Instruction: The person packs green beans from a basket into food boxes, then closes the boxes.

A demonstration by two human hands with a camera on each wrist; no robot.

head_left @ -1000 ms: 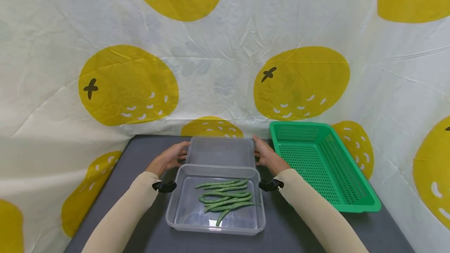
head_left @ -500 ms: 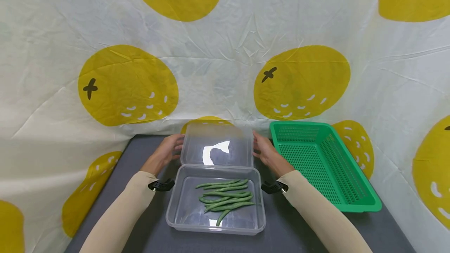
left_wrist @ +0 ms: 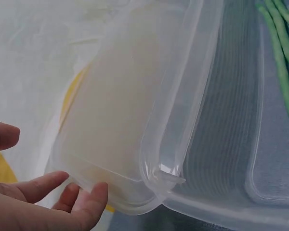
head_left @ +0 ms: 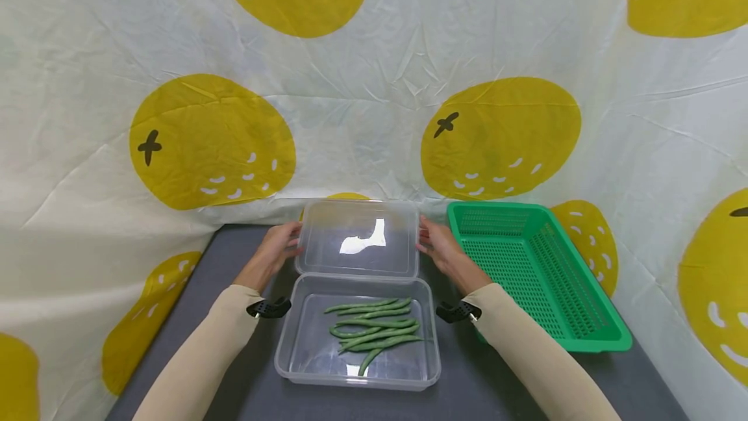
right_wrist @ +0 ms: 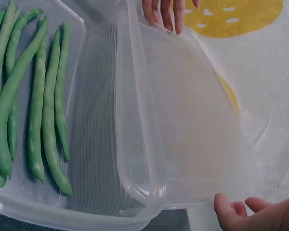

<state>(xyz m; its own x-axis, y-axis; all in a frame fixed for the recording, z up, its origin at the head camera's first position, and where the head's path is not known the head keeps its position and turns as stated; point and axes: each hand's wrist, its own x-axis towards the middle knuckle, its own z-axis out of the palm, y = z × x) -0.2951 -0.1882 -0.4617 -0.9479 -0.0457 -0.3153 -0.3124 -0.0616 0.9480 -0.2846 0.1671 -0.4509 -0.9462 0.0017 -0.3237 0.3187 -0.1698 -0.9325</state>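
A clear plastic lid [head_left: 324, 232] stands tilted up behind a clear rectangular food container [head_left: 310, 346], its lower edge along the container's back rim. Several green beans [head_left: 380, 334] lie on the container's floor. My left hand [head_left: 273, 252] touches the lid's left edge with its fingertips; in the left wrist view its thumb [left_wrist: 4, 136] stays apart from the lid. On the opposite side, my right hand [head_left: 445, 253] has its fingers at the lid's right edge. The right wrist view shows the right fingertips [right_wrist: 221, 199] close to the lid's corner, thumb off it.
A green perforated plastic basket [head_left: 526, 284] stands on the right, next to my right forearm. The dark tabletop [head_left: 251, 369] carries both containers. Behind it hangs a white cloth [head_left: 356, 128] printed with yellow fruit.
The lid has tipped up from lying nearly flat behind the container, its far edge rising. Both hands have shifted slightly left along with it. Container, beans and basket have stayed put.
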